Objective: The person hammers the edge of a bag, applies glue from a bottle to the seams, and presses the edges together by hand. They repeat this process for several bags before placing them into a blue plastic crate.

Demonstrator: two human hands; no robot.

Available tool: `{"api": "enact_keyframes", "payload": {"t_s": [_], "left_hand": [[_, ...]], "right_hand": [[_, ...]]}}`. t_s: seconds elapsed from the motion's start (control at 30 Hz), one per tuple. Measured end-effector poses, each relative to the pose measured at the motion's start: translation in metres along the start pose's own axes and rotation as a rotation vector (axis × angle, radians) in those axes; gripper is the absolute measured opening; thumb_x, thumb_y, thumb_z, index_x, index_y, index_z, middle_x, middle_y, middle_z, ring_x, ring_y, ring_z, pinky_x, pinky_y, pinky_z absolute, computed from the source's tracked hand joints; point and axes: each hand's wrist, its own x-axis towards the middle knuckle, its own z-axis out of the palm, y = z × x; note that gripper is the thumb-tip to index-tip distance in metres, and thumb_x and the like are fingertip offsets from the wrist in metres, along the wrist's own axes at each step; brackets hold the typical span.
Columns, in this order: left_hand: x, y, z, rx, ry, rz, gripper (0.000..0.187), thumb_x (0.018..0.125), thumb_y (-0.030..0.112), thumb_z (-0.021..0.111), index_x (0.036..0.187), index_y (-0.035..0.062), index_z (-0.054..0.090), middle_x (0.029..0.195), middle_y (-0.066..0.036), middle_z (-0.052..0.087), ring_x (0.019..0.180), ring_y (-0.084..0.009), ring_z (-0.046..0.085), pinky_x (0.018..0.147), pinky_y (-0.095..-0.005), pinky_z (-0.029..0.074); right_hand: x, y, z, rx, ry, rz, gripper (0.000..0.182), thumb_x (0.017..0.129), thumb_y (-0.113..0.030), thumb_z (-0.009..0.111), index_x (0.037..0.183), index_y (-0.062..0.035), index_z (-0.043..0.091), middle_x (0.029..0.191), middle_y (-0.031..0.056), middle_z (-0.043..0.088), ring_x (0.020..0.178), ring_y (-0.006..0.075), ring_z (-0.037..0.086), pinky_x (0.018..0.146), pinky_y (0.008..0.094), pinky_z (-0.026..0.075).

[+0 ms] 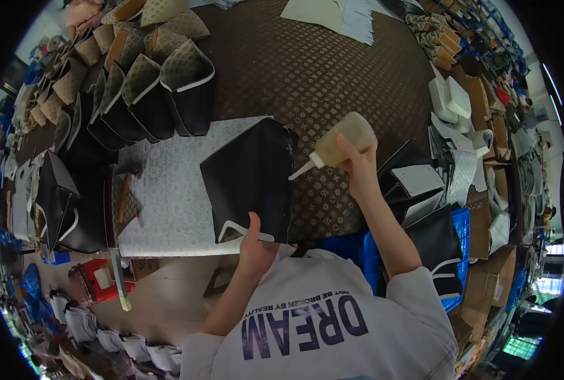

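Observation:
My right hand [362, 166] is wrapped round a translucent squeeze bottle [330, 143] of yellowish liquid. The bottle tilts down to the left, its narrow white nozzle right at the side edge of a black leather-like bag body [247, 177]. At the near end of that body, by its white-trimmed rim, my left hand [256, 251] grips it, thumb on top and fingers hidden underneath. The bag body lies partly over a pale patterned sheet [162, 190] on the brown patterned table [332, 69].
Several black bag bodies with patterned linings [190, 104] stand at the back left. A wooden-handled tool [125, 197] lies left of the pale sheet. More black pieces [51, 196] sit at the far left. On my right are a blue crate [460, 231] and white parts [450, 101].

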Motion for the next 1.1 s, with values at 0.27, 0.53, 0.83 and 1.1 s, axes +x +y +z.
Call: {"api": "enact_keyframes", "payload": {"t_s": [0.27,0.53,0.83,1.1], "left_hand": [[0.004,-0.002,0.004,0.050,-0.024,0.030,0.053,0.098,0.041,0.042,0.133,0.0020,0.042,0.134,-0.009,0.049,0.122,-0.0215,0.047,0.103,-0.0342,0.037],[0.013,-0.005,0.007,0.001,0.017,0.000,0.055,0.098,0.044,0.040,0.134,0.0016,0.042,0.135,-0.008,0.048,0.124,-0.0222,0.046,0.105,-0.0346,0.036],[0.021,-0.010,0.012,0.026,-0.038,0.040,0.053,0.098,0.044,0.041,0.132,0.0035,0.045,0.132,-0.007,0.050,0.122,-0.0208,0.047,0.104,-0.0355,0.035],[0.026,-0.015,0.001,0.013,-0.064,-0.033,0.053,0.096,0.045,0.043,0.131,0.0051,0.046,0.130,-0.005,0.052,0.120,-0.0199,0.048,0.103,-0.0345,0.036]], "right_hand": [[0.019,0.004,0.014,-0.005,0.153,-0.140,0.093,0.073,-0.028,0.080,0.137,-0.0084,0.015,0.126,0.0138,0.037,0.116,0.0249,0.046,0.087,0.0420,0.050],[-0.021,-0.002,-0.001,-0.066,0.056,-0.064,0.093,0.073,-0.026,0.081,0.137,-0.0084,0.016,0.128,0.0130,0.037,0.118,0.0238,0.045,0.095,0.0391,0.043],[-0.074,-0.005,-0.003,-0.060,0.089,-0.131,0.087,0.076,-0.020,0.078,0.137,-0.0076,0.017,0.129,0.0130,0.037,0.119,0.0227,0.044,0.101,0.0367,0.039],[-0.099,-0.008,-0.012,-0.136,-0.086,-0.166,0.089,0.074,-0.018,0.080,0.137,-0.0098,0.018,0.128,0.0123,0.038,0.118,0.0240,0.045,0.098,0.0383,0.043]]}}
